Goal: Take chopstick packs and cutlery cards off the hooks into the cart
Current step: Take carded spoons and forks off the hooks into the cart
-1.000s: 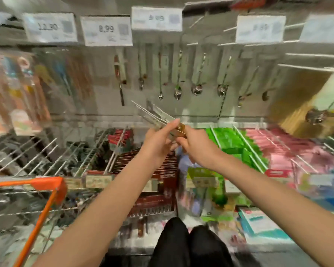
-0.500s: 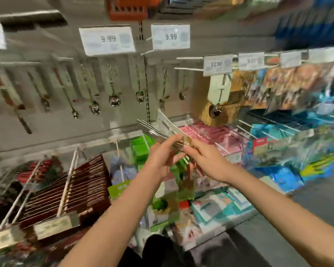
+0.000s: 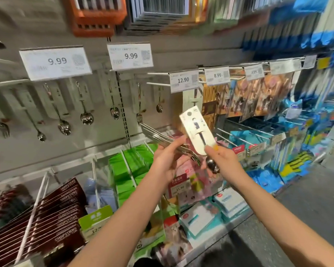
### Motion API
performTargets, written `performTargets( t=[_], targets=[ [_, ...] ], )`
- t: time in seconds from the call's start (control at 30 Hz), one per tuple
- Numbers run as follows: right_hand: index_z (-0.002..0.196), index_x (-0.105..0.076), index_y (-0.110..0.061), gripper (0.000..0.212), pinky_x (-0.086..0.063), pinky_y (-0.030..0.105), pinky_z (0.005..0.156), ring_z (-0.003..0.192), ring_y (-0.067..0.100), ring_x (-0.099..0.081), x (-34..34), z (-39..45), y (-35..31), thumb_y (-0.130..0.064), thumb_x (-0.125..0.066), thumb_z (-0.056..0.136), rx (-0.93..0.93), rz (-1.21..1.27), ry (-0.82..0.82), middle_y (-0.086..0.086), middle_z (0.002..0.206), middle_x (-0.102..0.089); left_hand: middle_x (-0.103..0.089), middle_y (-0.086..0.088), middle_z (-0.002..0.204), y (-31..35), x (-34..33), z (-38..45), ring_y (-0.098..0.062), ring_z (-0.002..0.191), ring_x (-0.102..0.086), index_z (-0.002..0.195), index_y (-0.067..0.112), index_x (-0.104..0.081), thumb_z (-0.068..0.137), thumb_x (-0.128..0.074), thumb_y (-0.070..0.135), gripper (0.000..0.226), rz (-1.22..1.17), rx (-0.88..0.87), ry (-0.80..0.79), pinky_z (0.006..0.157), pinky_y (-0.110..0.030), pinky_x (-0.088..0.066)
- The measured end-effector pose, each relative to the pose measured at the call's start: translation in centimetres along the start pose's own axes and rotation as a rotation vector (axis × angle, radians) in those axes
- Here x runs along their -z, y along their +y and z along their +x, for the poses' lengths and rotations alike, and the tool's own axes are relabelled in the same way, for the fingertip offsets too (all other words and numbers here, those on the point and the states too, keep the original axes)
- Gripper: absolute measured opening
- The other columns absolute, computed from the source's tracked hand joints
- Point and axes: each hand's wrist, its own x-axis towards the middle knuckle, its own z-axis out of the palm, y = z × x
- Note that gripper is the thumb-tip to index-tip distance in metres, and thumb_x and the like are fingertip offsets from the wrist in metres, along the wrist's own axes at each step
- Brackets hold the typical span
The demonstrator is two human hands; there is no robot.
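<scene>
My left hand (image 3: 167, 158) grips a fanned stack of white cutlery cards (image 3: 158, 137) in front of the shelf. My right hand (image 3: 223, 159) pinches one more cutlery card (image 3: 196, 130), held upright, with a metal spoon on it whose bowl (image 3: 212, 166) shows below my fingers. More spoon and fork cards (image 3: 85, 105) hang on hooks along the grey back wall at left. Dark red chopstick packs (image 3: 56, 214) lie in rows at the lower left. The cart is not in view.
Price tags (image 3: 56, 62) stick out on hook ends above the cutlery. Brown chopstick packs (image 3: 216, 99) and printed packs hang at right. Green packs (image 3: 131, 166), pink packs and blue goods (image 3: 264, 143) fill the lower shelves. Grey floor lies at lower right.
The view has swung right and the orange cart has left the frame. My right hand has drawn one spoon card apart from the stack and holds it upright.
</scene>
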Motion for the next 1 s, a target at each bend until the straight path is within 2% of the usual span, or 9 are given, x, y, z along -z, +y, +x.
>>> performTargets(
  t=[0.07,0.17,0.37,0.47,0.63,0.77,0.9,0.97,1.0],
  targets=[
    [0.05,-0.057,-0.013,0.056,-0.039,0.033,0.069,0.057,0.025,-0.055,0.4,0.9,0.4,-0.048,-0.05,0.094,-0.056,0.097,0.056,0.0,0.05,-0.054,-0.072,-0.009,0.074,0.4,0.1,0.4,-0.024,0.079,-0.071,0.134,-0.002,-0.045,0.077,-0.076,0.008,0.066,0.0,-0.017,0.018,0.055,-0.03,-0.06],
    [0.041,-0.047,-0.013,0.065,-0.041,0.024,0.063,0.04,0.008,-0.049,0.6,2.0,-0.5,-0.035,-0.04,0.102,-0.042,0.227,0.157,-0.004,0.038,-0.05,-0.071,-0.009,0.074,0.7,0.0,0.9,-0.028,0.085,-0.068,0.134,-0.001,-0.045,0.079,-0.075,0.011,0.064,0.01,-0.021,0.027,0.054,-0.03,-0.06],
    [0.077,-0.055,0.002,0.046,-0.031,0.024,0.046,0.033,0.009,-0.036,1.1,4.7,-1.9,-0.034,-0.039,0.101,-0.023,0.502,0.158,0.001,0.051,-0.06,-0.073,-0.01,0.085,0.9,-0.2,1.3,-0.025,0.082,-0.071,0.129,0.003,-0.05,0.068,-0.08,0.015,0.07,0.03,-0.016,0.018,0.059,-0.032,-0.061],
    [0.083,-0.059,-0.003,0.041,-0.029,0.029,0.047,0.032,0.009,-0.036,1.6,5.8,-2.3,-0.036,-0.042,0.1,-0.044,0.492,0.122,0.001,0.053,-0.061,-0.073,-0.008,0.081,1.0,-0.5,1.5,-0.021,0.075,-0.072,0.126,0.005,-0.051,0.062,-0.081,0.017,0.072,0.035,-0.02,0.018,0.054,-0.029,-0.058],
    [0.086,-0.063,-0.004,0.042,-0.031,0.023,0.042,0.036,0.012,-0.041,1.7,7.5,-2.1,-0.042,-0.05,0.095,-0.166,0.399,0.016,0.004,0.059,-0.066,-0.071,-0.013,0.085,0.8,-0.3,2.2,-0.026,0.081,-0.071,0.13,0.003,-0.047,0.076,-0.077,0.012,0.062,0.037,-0.001,0.035,0.052,-0.028,-0.058],
    [0.09,-0.065,-0.002,0.044,-0.031,0.019,0.034,0.035,0.009,-0.041,1.1,9.2,-2.9,-0.044,-0.051,0.095,-0.224,0.301,0.055,0.0,0.057,-0.065,-0.071,-0.012,0.081,0.6,-0.4,2.4,-0.024,0.073,-0.071,0.129,0.003,-0.047,0.069,-0.078,0.01,0.068,0.05,0.002,0.022,0.047,-0.026,-0.056],
    [0.12,-0.059,-0.005,0.069,-0.051,0.032,0.064,0.06,0.015,-0.058,0.0,11.5,-1.9,-0.064,-0.051,0.086,-0.375,0.139,0.021,0.014,0.103,-0.071,-0.07,-0.012,0.081,0.5,-0.1,2.6,-0.024,0.073,-0.069,0.133,0.003,-0.043,0.074,-0.075,0.01,0.067,0.055,0.001,0.032,0.044,-0.023,-0.054],
    [0.132,-0.047,-0.003,0.087,-0.052,0.043,0.088,0.074,0.021,-0.068,-0.6,11.2,-1.1,-0.075,-0.041,0.082,-0.44,0.052,-0.049,0.015,0.1,-0.072,-0.07,-0.013,0.085,0.7,0.0,2.8,-0.023,0.074,-0.069,0.141,0.006,-0.036,0.076,-0.075,0.01,0.076,0.049,-0.004,0.045,0.046,-0.025,-0.056],
    [0.132,-0.046,-0.003,0.095,-0.053,0.042,0.089,0.08,0.024,-0.07,-0.8,10.2,-1.2,-0.081,-0.037,0.078,-0.469,-0.011,-0.113,0.016,0.101,-0.072,-0.07,-0.013,0.087,0.8,0.2,3.0,-0.022,0.073,-0.07,0.143,0.007,-0.033,0.074,-0.076,0.01,0.081,0.049,-0.014,0.049,0.049,-0.026,-0.057]
  ],
)
